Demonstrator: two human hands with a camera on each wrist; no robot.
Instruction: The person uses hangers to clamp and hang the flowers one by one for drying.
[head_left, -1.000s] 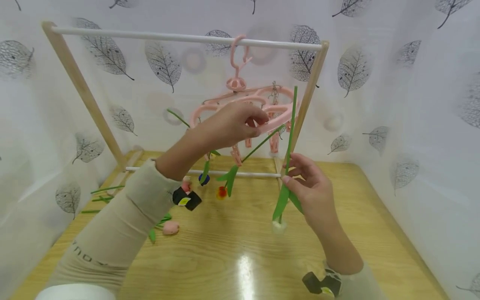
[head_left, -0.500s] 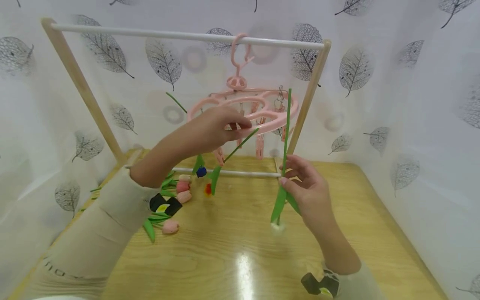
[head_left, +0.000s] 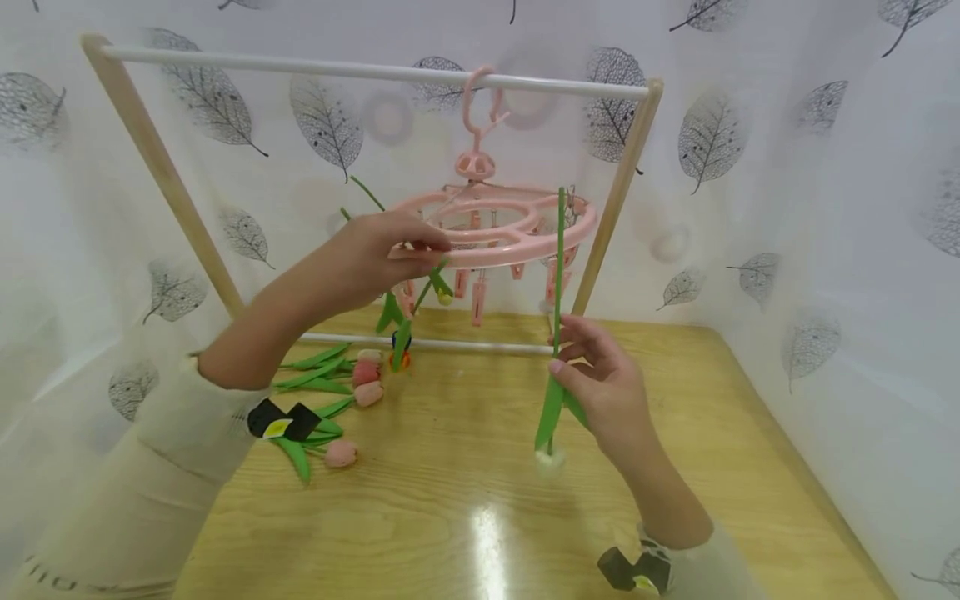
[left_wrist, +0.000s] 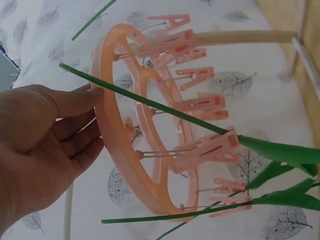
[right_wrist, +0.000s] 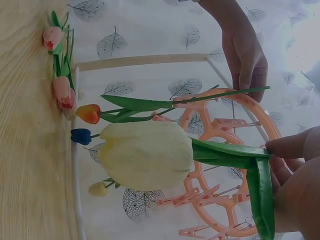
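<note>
My left hand [head_left: 341, 262] pinches the rim of a pink round clip hanger [head_left: 517, 252] between thumb and fingers. My right hand [head_left: 611, 392] pinches the green stem of a white tulip [right_wrist: 145, 156], its bloom pointing down and stem end rising before the hanger. Pink clothespins [head_left: 477, 302] dangle from the hanger. Upside down among them hang an orange-red tulip [right_wrist: 89, 114], a blue tulip [right_wrist: 80, 136] and a yellow tulip [right_wrist: 98, 189]. In the left wrist view, a clothespin [left_wrist: 212, 150] clamps one green stem [left_wrist: 150, 104] close by my left hand.
The hanger's hook [head_left: 480, 108] sits over the white top bar [head_left: 300, 65] of a wood-sided rack [head_left: 161, 175]. On the wooden table [head_left: 450, 517], pink tulips [head_left: 341, 454] lie at the left. A leaf-print curtain [head_left: 787, 208] surrounds the table.
My left hand has moved left along with the rim, turning the hanger and swinging its clipped tulips left. My right hand has shifted slightly left with the white tulip.
</note>
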